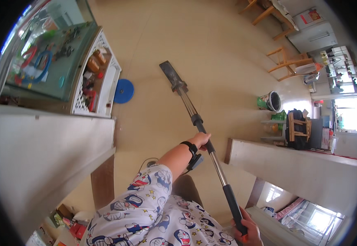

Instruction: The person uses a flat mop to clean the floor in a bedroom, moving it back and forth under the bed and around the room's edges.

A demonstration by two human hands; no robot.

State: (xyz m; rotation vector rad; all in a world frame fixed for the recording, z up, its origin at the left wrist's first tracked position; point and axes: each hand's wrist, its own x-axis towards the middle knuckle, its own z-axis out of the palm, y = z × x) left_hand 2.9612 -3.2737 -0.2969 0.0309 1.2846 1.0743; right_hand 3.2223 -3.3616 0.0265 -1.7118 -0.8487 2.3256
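Observation:
A long flat mop (219, 168) runs from the lower right up to the middle of the view. Its dark, narrow head (171, 74) rests on the tan floor, angled toward the upper left. My left hand (203, 140) is wrapped around the dark grip halfway along the pole, just below a collar. Lower down, my right hand (249, 228) closes around the dark grip at the pole's top end. A black band with a small device (193, 155) is strapped to my left wrist.
A glass-topped cabinet (43, 61) with bottles on its shelves stands at left, a blue round disc (124, 91) beside it. At right are a wooden chair (287, 63), a waste bin (270, 101) and a black bag (296, 129). White wall ends (264, 153) flank me.

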